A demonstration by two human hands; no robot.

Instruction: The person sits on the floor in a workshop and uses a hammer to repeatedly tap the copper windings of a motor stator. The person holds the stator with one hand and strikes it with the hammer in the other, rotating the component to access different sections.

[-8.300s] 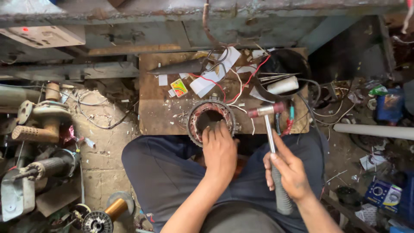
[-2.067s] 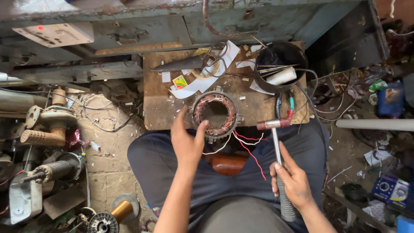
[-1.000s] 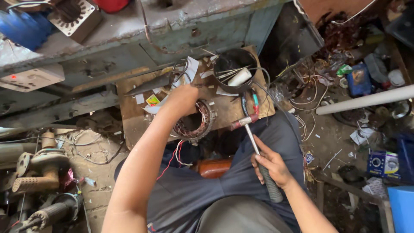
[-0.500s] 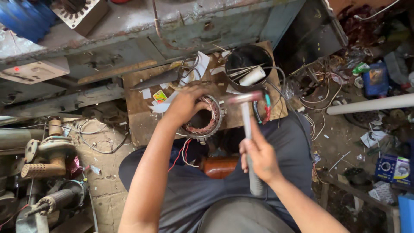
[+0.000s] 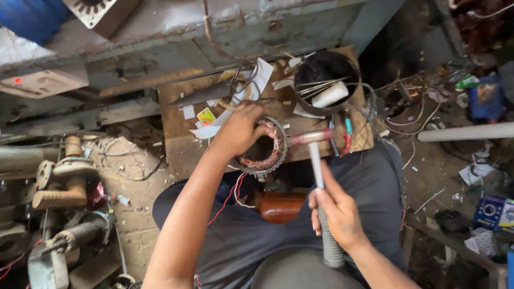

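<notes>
Compared with half a second earlier, the hammer [image 5: 316,160], clenched in the right hand [image 5: 336,214], has its head lowered beside the stator ring [image 5: 262,147], which the left hand [image 5: 238,131] clamps near the table [image 5: 176,144] front edge, lap-side room tight.

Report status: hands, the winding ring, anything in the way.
Left hand grips stator ring on wooden board. Right hand holds hammer, head beside ring. Loose wires trailing underneath.
</notes>
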